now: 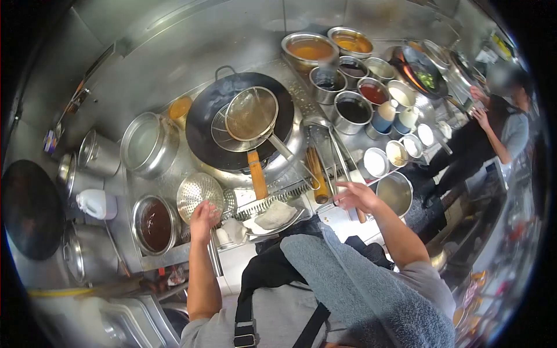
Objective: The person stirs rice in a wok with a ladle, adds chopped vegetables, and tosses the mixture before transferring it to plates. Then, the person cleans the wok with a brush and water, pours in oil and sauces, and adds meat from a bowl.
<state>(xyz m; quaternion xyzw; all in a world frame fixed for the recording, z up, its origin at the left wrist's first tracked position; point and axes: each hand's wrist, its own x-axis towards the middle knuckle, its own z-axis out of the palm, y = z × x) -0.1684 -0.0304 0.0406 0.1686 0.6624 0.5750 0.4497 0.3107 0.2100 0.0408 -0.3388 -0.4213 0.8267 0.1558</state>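
Observation:
My left hand (206, 220) is raised over the lower rim of a perforated skimmer (199, 194). Its fingers look loosely apart, with no grip on the skimmer's handle visible. Fingers spread, my right hand (358, 199) hovers near long metal tool handles (339, 153) and a bamboo wok brush (317, 174). Between the hands, a folded white cloth (275, 214) lies on a tray. Ahead, a black wok (200, 124) sits on the stove, with a fine mesh strainer (251, 113) and a wood-handled strainer (256, 180) resting across it.
A pot of dark red sauce (155, 225) and a large steel pot (149, 142) stand left. Several sauce containers (352, 113) and basins of orange liquid (309, 49) are right of the wok. A co-worker (487, 127) stands at right near another wok (420, 72) with green food.

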